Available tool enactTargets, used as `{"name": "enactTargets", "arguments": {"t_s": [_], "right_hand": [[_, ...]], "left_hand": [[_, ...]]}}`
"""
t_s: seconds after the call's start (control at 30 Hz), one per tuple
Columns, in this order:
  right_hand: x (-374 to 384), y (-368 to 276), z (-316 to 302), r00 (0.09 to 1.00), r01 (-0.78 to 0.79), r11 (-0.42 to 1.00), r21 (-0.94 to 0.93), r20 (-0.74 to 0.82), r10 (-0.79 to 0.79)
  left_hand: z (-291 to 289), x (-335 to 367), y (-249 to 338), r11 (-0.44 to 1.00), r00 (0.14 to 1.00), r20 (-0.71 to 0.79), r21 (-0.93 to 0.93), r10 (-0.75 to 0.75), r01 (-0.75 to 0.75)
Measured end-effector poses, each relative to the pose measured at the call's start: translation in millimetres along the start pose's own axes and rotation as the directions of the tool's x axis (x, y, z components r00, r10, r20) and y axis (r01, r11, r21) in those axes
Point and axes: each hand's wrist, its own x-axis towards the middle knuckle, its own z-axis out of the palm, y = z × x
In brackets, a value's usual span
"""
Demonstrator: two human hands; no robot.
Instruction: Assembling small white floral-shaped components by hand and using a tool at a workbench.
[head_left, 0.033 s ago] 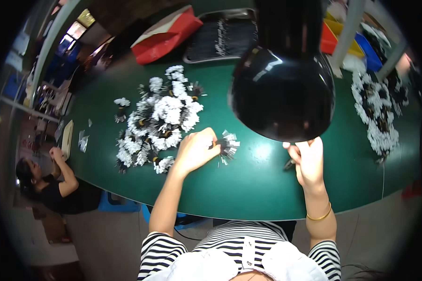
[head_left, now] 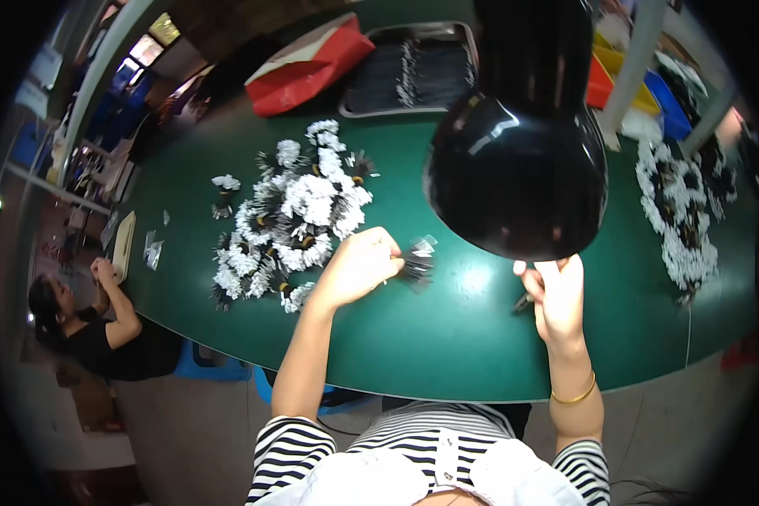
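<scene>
My left hand [head_left: 361,268] is closed on a bundle of thin dark strands [head_left: 418,263] with pale tips. The strands fan out to the right of my fingers and are slightly blurred. Just below the rim of a black lamp shade [head_left: 519,181], my right hand [head_left: 558,295] has its fingers bent together. A small dark, slim object [head_left: 523,302] sticks out from it on the left; its kind is not clear. Left of my left hand lies a heap of similar bundles [head_left: 308,198], their ends white and their middles dark, some with yellowish bands.
At the back stand a red bag [head_left: 312,76] and a metal tray [head_left: 358,110] with dark strands. More white-ended bundles [head_left: 679,211] lie far right, before coloured bins [head_left: 666,105]. A person in black [head_left: 101,333] sits at the left. The green table [head_left: 447,354] curves toward me.
The strand bundle in my left hand has turned a little and its fan looks narrower and more blurred. My right hand has hardly moved. The whole view has shifted slightly.
</scene>
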Motion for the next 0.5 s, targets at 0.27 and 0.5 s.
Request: {"name": "enactTargets", "arguments": {"t_s": [0.27, 0.5], "right_hand": [[-1, 8, -3, 0.995, 0.053, 0.999, -0.007, 0.083, -0.052], [1, 11, -9, 0.993, 0.045, 0.999, -0.022, 0.108, -0.042]], "left_hand": [[-19, -10, -3, 0.697, 0.961, 0.215, -0.717, 0.175, 0.034], [-51, -16, 26, 0.816, 0.733, -0.68, -0.42, 0.008, -0.398]]}}
